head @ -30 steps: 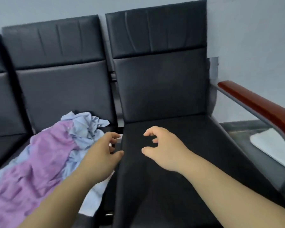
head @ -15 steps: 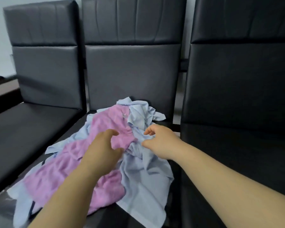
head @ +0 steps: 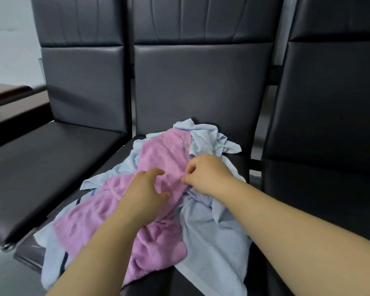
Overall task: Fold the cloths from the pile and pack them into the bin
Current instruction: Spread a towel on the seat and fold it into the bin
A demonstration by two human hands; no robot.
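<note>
A crumpled pile of cloths lies on the middle black seat [head: 201, 97]. A pink towel [head: 165, 152] is draped on top of several light blue cloths [head: 212, 236]. My left hand [head: 143, 195] rests over the middle of the pink towel, fingers curved and thumb spread apart from them. My right hand [head: 207, 174] is at the towel's right edge, where its curled fingers and thumb pinch the pink fabric. No bin is in view.
The row has a black seat on the left [head: 41, 159] and another on the right [head: 329, 167], both bare. A dark wooden armrest [head: 6, 92] shows at the far left. A grey wall stands behind.
The view swung left from the bare right seat to the pile. Both hands came down onto the pink towel, and the right hand closed on its edge.
</note>
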